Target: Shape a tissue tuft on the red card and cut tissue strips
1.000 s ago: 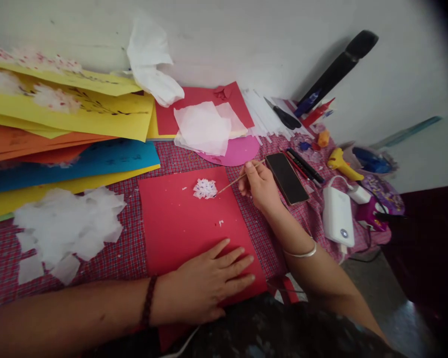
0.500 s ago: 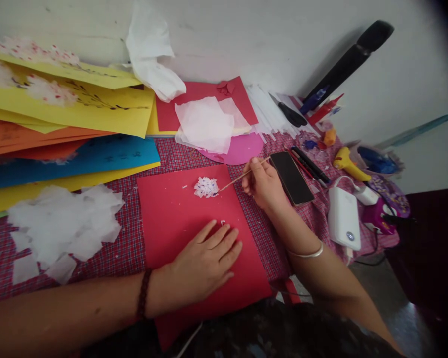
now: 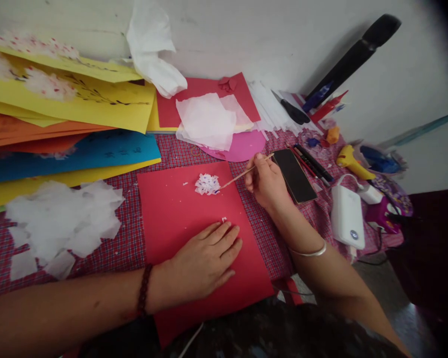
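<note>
The cluster (image 3: 207, 184) is best dabbed lightly, the stick (image 3: 242, 175) pinched in the right hand (image 3: 268, 185), the sheet (image 3: 168, 214) steadied by the flat, open left hand (image 3: 205, 256).

the left hand (image 3: 201, 261) now lies farther up the red sheet (image 3: 168, 214), its fingers closer together than before, and their tips have come up just beside the small white scrap (image 3: 224, 219). more blue specks show on the white paper cluster (image 3: 207, 184).
</note>
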`<state>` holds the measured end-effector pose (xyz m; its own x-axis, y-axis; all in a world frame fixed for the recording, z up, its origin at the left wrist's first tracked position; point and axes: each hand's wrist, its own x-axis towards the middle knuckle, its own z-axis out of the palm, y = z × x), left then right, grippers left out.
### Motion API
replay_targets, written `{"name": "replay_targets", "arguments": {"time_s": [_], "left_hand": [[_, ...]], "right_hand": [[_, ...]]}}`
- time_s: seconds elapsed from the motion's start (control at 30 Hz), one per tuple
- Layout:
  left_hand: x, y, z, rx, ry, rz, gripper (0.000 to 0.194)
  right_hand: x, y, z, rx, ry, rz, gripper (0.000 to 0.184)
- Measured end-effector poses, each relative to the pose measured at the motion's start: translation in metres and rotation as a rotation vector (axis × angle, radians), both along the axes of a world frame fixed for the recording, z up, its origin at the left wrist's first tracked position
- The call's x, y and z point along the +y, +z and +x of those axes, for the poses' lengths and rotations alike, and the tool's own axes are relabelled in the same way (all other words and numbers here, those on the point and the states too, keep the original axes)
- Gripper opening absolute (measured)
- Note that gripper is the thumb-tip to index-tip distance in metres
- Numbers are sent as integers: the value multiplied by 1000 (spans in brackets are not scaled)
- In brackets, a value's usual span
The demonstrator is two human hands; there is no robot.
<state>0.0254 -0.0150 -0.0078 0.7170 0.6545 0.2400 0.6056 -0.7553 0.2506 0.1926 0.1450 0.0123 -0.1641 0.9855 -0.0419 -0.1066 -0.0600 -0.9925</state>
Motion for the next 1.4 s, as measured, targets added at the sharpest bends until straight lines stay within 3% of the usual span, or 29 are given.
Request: {"name": "replay_targets", "arguments": {"time_s": [0.23,0.77,0.9,1.0,1.17,1.4], "left_hand": [[0,-1,0,-5,9,-18,49],[1,1,1,-2,0,-2,49],[1,1,1,-6,-5,6,49],[1,2,1,-9,-8,15,48],[2,4,2,-15,-3,22,47],[2,5,3,-16,-2,33,46]], "right_hand": [[-11,4,-8,-44,87,44,46],[-20,8,-3,-219,27,207,40],[-23,8,-3,-143,16,243,37],[-27,8,-6,-115,54,265,35],[-35,10,-11,-253,162,327,37],[-37,11,-5,-346,165,444,32]]}}
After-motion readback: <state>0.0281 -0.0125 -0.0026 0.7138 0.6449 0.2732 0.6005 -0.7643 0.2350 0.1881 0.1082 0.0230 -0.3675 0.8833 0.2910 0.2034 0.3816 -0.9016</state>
